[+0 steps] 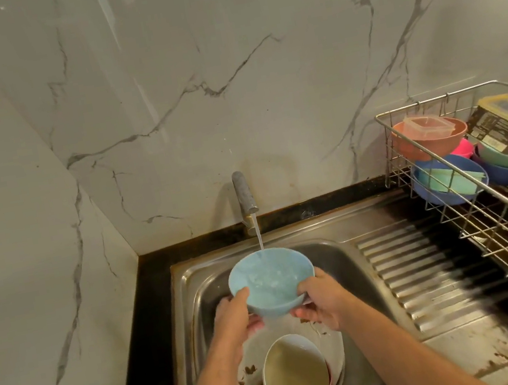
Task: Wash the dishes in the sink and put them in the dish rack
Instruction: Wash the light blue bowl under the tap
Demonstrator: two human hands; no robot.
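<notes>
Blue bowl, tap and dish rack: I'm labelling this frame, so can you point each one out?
blue bowl (269, 279): head view, on its wet inner surface.
tap (243, 194): head view, on the spout above the water stream.
dish rack (469, 188): head view, on the front top rail wire.

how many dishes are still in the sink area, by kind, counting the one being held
Bowls: 2, the light blue bowl held in both hands under the tap water, and the pink bowl resting on the plate
Plates: 1, the dirty white plate in the sink
Total: 3
</notes>
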